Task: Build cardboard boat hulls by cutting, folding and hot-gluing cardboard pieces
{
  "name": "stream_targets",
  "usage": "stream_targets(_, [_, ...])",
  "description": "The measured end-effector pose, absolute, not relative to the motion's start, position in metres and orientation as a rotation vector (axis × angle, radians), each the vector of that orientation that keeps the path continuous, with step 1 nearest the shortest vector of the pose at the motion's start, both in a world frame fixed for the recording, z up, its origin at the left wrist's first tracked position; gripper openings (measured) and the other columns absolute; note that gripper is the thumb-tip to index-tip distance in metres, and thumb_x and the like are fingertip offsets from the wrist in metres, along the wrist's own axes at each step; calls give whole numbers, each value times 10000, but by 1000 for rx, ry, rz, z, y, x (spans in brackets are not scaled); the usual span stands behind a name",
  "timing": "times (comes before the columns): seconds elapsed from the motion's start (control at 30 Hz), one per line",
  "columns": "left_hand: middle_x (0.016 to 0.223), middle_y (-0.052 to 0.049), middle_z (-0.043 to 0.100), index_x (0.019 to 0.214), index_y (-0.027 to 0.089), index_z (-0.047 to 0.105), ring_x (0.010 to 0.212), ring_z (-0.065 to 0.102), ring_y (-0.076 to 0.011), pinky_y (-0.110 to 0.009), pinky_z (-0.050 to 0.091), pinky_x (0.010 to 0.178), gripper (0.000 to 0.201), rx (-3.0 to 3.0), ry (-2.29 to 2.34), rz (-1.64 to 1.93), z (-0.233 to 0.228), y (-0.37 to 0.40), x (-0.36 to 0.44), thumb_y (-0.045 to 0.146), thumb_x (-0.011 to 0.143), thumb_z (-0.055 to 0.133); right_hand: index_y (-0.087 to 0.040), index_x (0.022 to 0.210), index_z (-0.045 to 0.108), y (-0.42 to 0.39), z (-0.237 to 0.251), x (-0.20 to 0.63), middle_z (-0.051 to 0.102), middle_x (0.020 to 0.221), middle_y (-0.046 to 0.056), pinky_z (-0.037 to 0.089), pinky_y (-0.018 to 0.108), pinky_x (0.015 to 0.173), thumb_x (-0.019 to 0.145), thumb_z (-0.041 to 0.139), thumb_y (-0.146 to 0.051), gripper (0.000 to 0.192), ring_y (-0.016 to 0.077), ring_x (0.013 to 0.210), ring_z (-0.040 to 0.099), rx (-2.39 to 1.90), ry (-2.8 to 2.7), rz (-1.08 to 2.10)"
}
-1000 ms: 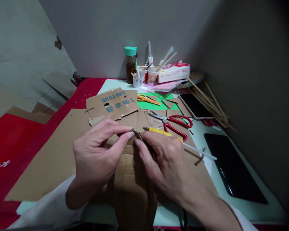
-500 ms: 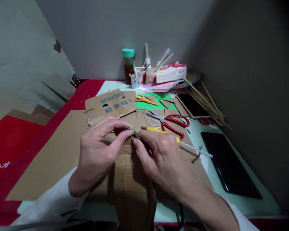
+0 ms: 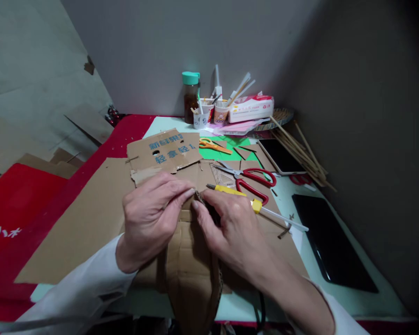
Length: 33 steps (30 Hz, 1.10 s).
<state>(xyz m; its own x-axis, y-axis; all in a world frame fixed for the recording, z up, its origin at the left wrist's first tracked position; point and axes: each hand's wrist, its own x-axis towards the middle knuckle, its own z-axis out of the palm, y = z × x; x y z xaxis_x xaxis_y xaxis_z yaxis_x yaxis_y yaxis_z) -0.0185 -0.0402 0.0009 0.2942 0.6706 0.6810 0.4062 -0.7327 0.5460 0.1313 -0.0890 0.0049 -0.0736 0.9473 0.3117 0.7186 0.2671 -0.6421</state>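
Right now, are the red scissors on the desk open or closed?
Open. The red scissors lie flat on the cardboard sheet, handle loops spread apart and blades parted near the pivot.

Long white sleeves on both arms, left hand (image 3: 150,214) and right hand (image 3: 235,228) bare.

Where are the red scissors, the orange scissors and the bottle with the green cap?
red scissors (image 3: 256,179): head view, on the red handle loops.
orange scissors (image 3: 211,145): head view, on the orange handles.
bottle with the green cap (image 3: 190,97): head view, on its dark body.

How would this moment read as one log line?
left hand: pinching cardboard piece | right hand: pinching same edge | red scissors: idle beside
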Motion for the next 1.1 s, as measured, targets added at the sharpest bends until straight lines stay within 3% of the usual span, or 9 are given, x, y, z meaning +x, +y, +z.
stream_targets(0.2, [1029,-15,773,1038,261,762,996,683,-197,-327,495,939,221,1823,948,1238,0,-28,-19,316,961,563,-185,726,549,-79,5,139,602,649,5,251,281,566,923,514,-229,205,134,555,482,-1575,-1842,371])
stream_targets(0.33, [1092,-62,741,1269,229,633,905,679,-198,-321,529,825,390,1586,938,1157,1,-21,-22,442,966,509,-182,756,612,-75,4,143,658,691,31,270,281,577,945,512,-257,226,151,583,530,-1607,-1828,373])
stream_targets(0.47, [899,-41,708,1105,182,663,785,644,-197,-296,510,705,336,1793,1032,925,1,-18,-19,438,899,591,-177,763,619,-73,2,145,657,692,44,302,280,590,953,499,-263,240,164,608,551,-1603,-1803,333])
stream_targets(0.57, [806,-23,685,904,185,684,782,620,-213,-316,492,734,210,1917,1019,860,-1,-21,-15,376,879,600,-170,777,606,-72,1,144,642,671,38,320,282,578,928,524,-256,192,169,592,550,-1584,-1781,317])
stream_targets(0.63, [792,-26,685,810,191,667,770,605,-214,-323,480,743,207,1986,1004,831,-1,-23,-13,339,898,553,-162,885,628,-72,1,145,681,758,48,374,279,605,907,554,-252,118,184,660,604,-1558,-1757,324])
stream_targets(0.7, [754,-20,676,761,197,653,724,590,-207,-313,472,707,221,2029,994,808,0,-26,-13,315,903,531,-158,1032,628,-72,3,146,710,887,60,441,282,684,895,575,-238,168,195,780,649,-1518,-1724,331])
stream_targets(0.8, [723,-7,673,756,209,668,713,603,-202,-298,476,699,241,2058,979,782,1,-28,-13,299,909,505,-164,1074,637,-72,5,149,714,966,54,477,277,757,894,575,-187,192,178,843,656,-1441,-1709,348])
stream_targets(0.93, [760,-12,703,816,202,706,758,634,-207,-301,487,749,253,2070,968,749,-1,-29,-12,286,915,488,-173,937,664,-71,4,153,712,884,17,462,248,732,884,560,-101,137,149,788,648,-1366,-1769,376])
stream_targets(1.1, [790,-29,726,844,175,719,733,631,-203,-292,475,708,252,2078,999,734,-5,-29,-10,273,899,494,-166,916,655,-69,-4,151,691,859,17,438,253,723,876,566,-69,137,156,779,631,-1327,-1808,332])
